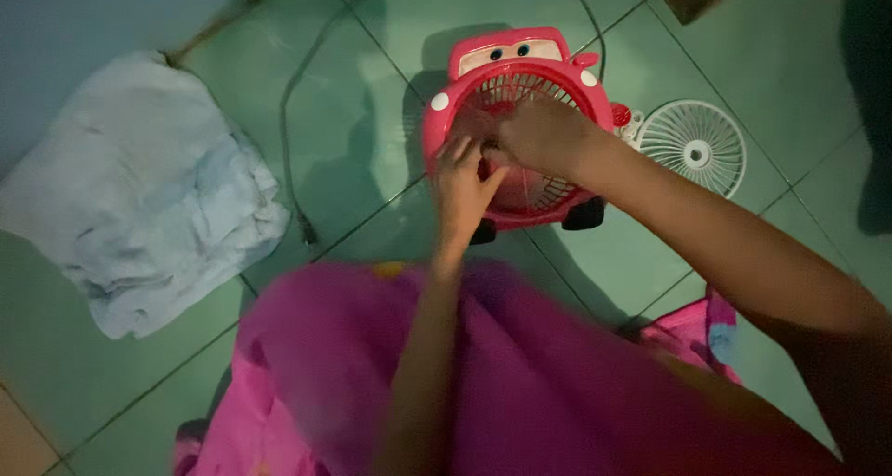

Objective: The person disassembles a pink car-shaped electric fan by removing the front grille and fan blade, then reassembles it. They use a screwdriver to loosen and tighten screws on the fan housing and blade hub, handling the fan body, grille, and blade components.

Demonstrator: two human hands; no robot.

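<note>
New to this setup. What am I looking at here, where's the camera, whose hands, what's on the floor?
There is no machine: a person works with two bare hands, and the single picture comes from a camera worn on their head, looking down. The pink cloth at the bottom is on the person's lap.

Both hands are on a pink toy-car-shaped fan that lies on the green tiled floor with its open face up. The left hand is at the near rim; the right hand reaches over the middle of the grille. The picture is blurred there, so what the fingers grip is unclear.

Beside the fan lies a loose white round grille. A dark cord runs across the tiles, and a crumpled pale cloth lies further left.
</note>
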